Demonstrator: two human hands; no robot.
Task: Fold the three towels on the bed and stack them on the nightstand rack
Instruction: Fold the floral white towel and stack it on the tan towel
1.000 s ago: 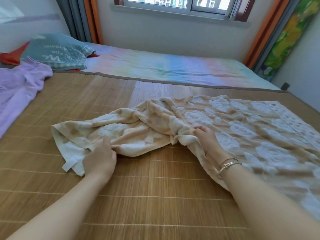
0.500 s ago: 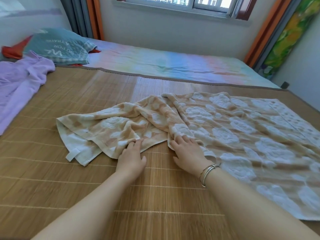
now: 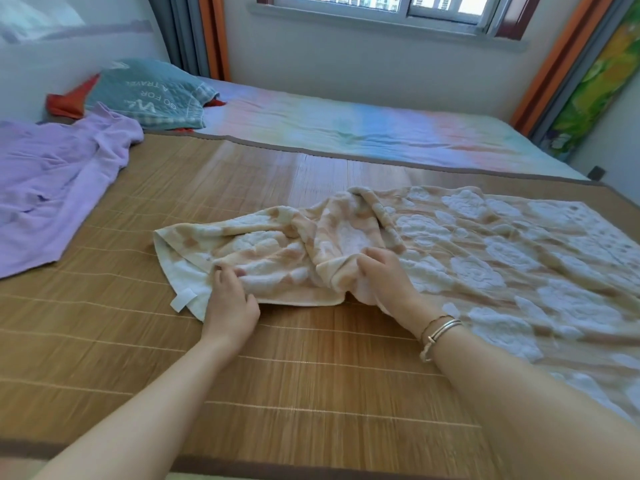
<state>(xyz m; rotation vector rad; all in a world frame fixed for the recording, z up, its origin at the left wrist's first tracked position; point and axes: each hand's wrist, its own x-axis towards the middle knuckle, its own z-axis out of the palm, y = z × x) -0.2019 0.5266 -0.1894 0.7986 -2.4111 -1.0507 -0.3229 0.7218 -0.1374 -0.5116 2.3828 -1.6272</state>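
Beige-and-white floral towel [image 3: 467,258] lies on the bamboo mat [image 3: 294,368] covering the near part of the bed, right portion spread flat toward the right edge, left portion bunched and wrinkled into a loose heap near mat centre. Left hand [image 3: 230,303] sits at the towel's near-left corner, fingers curled into the cloth, pinching the edge just beside a small white label tab [image 3: 182,299]. Right hand [image 3: 384,278] is at the middle of the near edge, fingers bent and gripping a raised fold of the same towel; thumb side is partly hidden by the fabric, so how deep the hold goes is hard to say, but cloth looks gathered under the fingers. Thin metal bangles [image 3: 438,332] on the right wrist. Both forearms reach in from the bottom of the view. Lilac towel [image 3: 52,188] lies crumpled at the far left of the mat, well apart from the beige one. Behind it a teal pillow [image 3: 149,95] with white lettering, something red-orange under it. Beyond the mat edge, a pastel rainbow sheet [image 3: 363,129] runs to the wall below the window [image 3: 391,5]. Orange and grey curtains at both sides of the window.
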